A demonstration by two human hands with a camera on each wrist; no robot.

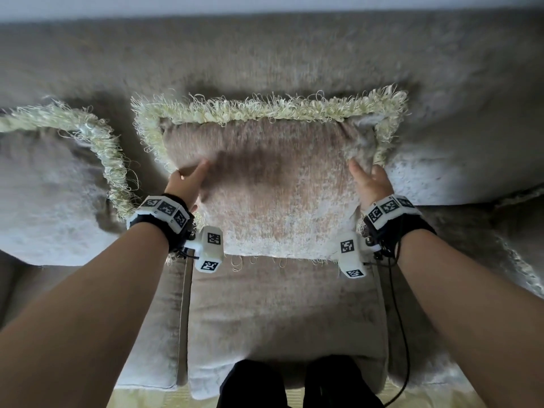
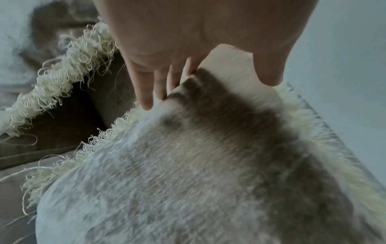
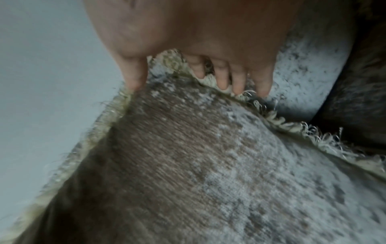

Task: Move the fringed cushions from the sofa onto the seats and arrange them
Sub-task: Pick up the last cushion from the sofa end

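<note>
Looking down from the head camera, both hands are on the middle fringed cushion (image 1: 273, 184), which stands on the sofa seat (image 1: 282, 313) and leans against the backrest (image 1: 265, 60) at twelve o'clock. The left hand (image 1: 187, 184) grips the cushion's nine o'clock edge, thumb on the front face, fingers tucked behind; the right hand (image 1: 372, 184) grips the three o'clock edge the same way. A second fringed cushion (image 1: 50, 187) lies just beside it at nine o'clock, its cream fringe (image 1: 109, 160) curling close to the left wrist. Dark trouser legs (image 1: 294, 387) show at six o'clock. Over to the left wrist camera: the left hand (image 2: 198, 41) pinches a fold of the cushion (image 2: 198, 173), thumb at one o'clock over the front, fingers (image 2: 146, 92) at eleven o'clock behind the edge, and the neighbouring cushion's fringe (image 2: 62, 82) runs along at nine o'clock. Now the right wrist camera, rather blurred: the right hand (image 3: 198, 33) clamps the cushion (image 3: 188, 165) at twelve o'clock, thumb on the front face, fingers (image 3: 221, 77) curled into the fringe on the other side.
</note>
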